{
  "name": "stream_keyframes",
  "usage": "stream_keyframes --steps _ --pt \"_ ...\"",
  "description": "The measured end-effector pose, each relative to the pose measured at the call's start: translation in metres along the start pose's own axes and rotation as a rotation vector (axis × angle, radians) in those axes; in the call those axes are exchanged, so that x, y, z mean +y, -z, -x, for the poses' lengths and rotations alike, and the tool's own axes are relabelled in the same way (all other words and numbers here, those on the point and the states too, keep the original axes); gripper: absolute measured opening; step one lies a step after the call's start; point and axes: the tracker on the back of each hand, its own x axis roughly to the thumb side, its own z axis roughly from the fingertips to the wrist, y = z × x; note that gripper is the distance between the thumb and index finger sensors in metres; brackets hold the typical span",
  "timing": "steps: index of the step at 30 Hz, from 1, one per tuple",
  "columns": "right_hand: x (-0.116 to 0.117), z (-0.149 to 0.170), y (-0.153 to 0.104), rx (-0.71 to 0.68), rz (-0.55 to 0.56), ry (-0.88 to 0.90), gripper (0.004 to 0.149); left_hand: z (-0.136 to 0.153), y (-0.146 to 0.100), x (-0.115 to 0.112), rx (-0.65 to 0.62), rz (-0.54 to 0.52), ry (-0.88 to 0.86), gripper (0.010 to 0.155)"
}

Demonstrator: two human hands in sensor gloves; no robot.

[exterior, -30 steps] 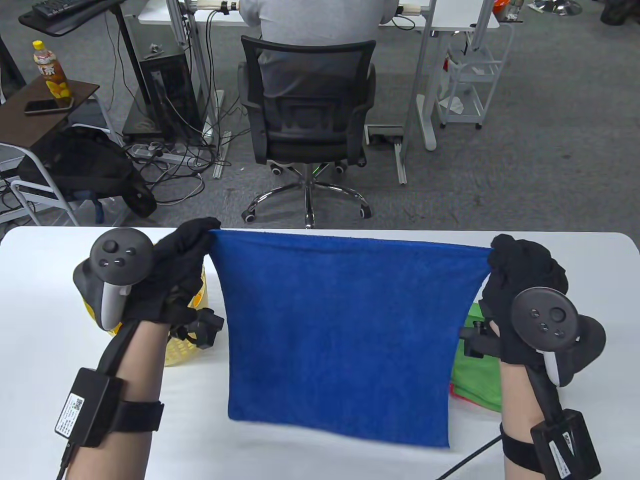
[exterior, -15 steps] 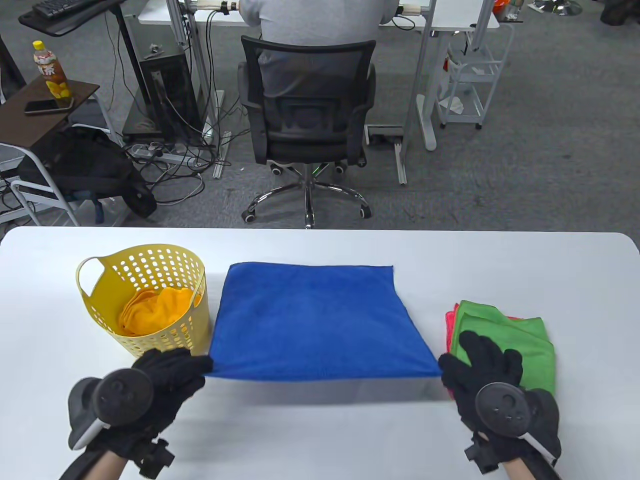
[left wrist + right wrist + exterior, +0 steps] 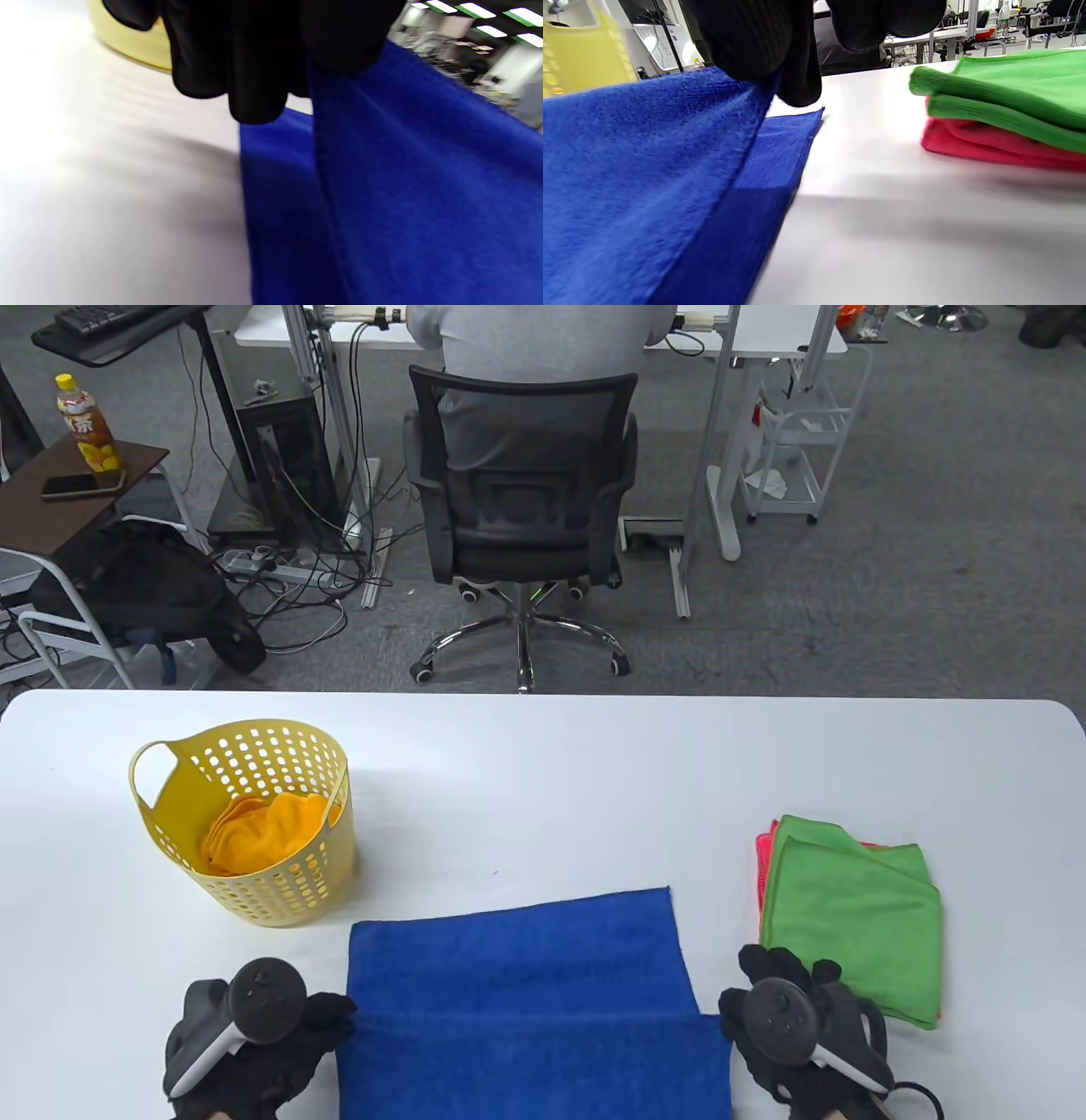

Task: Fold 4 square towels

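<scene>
A blue towel lies at the table's near edge, its far edge flat on the table. My left hand pinches one corner of a raised edge and my right hand pinches the other. That edge hangs a little above a lower layer of the same towel. The left wrist view shows my left hand gripping the blue towel. The right wrist view shows my right hand gripping the blue towel, with a lower corner flat on the table.
A folded green towel lies on a red towel at the right, close to my right hand. A yellow basket holding an orange towel stands at the left. An office chair stands beyond the table's far edge.
The blue towel went from hanging in the air to lying flat, then slid toward the near edge. Both hands moved back and down, and now hold one edge raised over the rest.
</scene>
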Motion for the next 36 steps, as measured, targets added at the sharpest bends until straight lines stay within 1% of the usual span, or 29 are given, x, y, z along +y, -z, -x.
stream_keyframes --steps 1,3,5,6,8,9,10,11,12,15,17,18,20,21,22,23,24,25,27,28,33,34,36 --pt "-0.002 -0.003 0.011 0.013 0.002 -0.013 0.04 0.001 0.007 0.001 0.028 0.01 -0.003 0.043" --pt "-0.011 -0.01 0.048 0.06 0.048 -0.076 0.04 0.004 0.025 0.004 0.1 -0.011 -0.049 0.043" --pt "-0.013 -0.013 0.079 0.11 0.079 -0.109 0.04 0.006 0.039 0.007 0.158 -0.042 -0.1 0.043" --pt "-0.011 -0.013 0.091 0.132 0.087 -0.108 0.04 0.007 0.045 0.006 0.182 -0.055 -0.111 0.043" --pt "0.003 -0.009 0.116 0.199 0.098 -0.088 0.041 0.008 0.059 0.001 0.247 -0.071 -0.11 0.045" --pt "0.011 -0.007 0.123 0.235 0.092 -0.088 0.045 0.008 0.063 -0.002 0.273 -0.075 -0.099 0.049" --pt "0.022 -0.005 0.13 0.277 0.053 -0.115 0.054 0.009 0.068 -0.007 0.289 -0.08 -0.077 0.056" --pt "0.028 -0.004 0.131 0.306 0.002 -0.148 0.061 0.01 0.069 -0.012 0.287 -0.081 -0.052 0.06" --pt "0.031 -0.004 0.13 0.315 -0.012 -0.157 0.063 0.01 0.068 -0.014 0.274 -0.088 -0.036 0.062" --pt "0.032 -0.003 0.114 0.353 0.02 -0.129 0.061 0.013 0.06 -0.014 0.221 -0.164 -0.015 0.062" --pt "0.032 -0.004 0.104 0.378 -0.063 -0.091 0.064 0.014 0.056 -0.009 0.202 -0.183 -0.04 0.061" --pt "0.035 -0.006 0.1 0.394 -0.148 -0.054 0.065 0.013 0.055 -0.007 0.189 -0.174 -0.069 0.061" --pt "0.045 -0.011 0.098 0.402 -0.241 0.018 0.067 0.013 0.056 -0.007 0.173 -0.152 -0.105 0.061" --pt "0.05 -0.014 0.097 0.404 -0.232 0.029 0.066 0.012 0.056 -0.007 0.168 -0.144 -0.11 0.061" --pt "0.058 -0.021 0.097 0.419 -0.142 0.0 0.061 0.011 0.056 -0.009 0.166 -0.14 -0.1 0.061" --pt "0.059 -0.023 0.097 0.378 -0.073 0.009 0.053 0.01 0.056 -0.01 0.165 -0.14 -0.085 0.061" --pt "0.063 -0.028 0.097 0.385 -0.016 0.098 0.047 0.009 0.056 -0.011 0.166 -0.146 -0.058 0.061" --pt "0.065 -0.03 0.097 0.399 -0.018 0.136 0.045 0.009 0.056 -0.012 0.167 -0.151 -0.041 0.061" --pt "0.06 -0.03 0.1 0.389 -0.028 0.078 0.042 0.009 0.055 -0.013 0.168 -0.164 -0.013 0.06" --pt "0.057 -0.026 0.099 0.388 -0.042 0.107 0.041 0.009 0.055 -0.012 0.168 -0.168 -0.014 0.061" --pt "0.03 -0.005 0.08 0.333 0.091 0.328 0.041 0.014 0.053 -0.008 0.148 -0.156 -0.084 0.062" --pt "0.025 0.002 0.074 0.354 0.097 0.38 0.041 0.015 0.053 -0.007 0.145 -0.155 -0.109 0.062" --pt "0.018 0.018 0.067 0.369 0.105 0.408 0.041 0.015 0.052 -0.007 0.133 -0.145 -0.134 0.062"
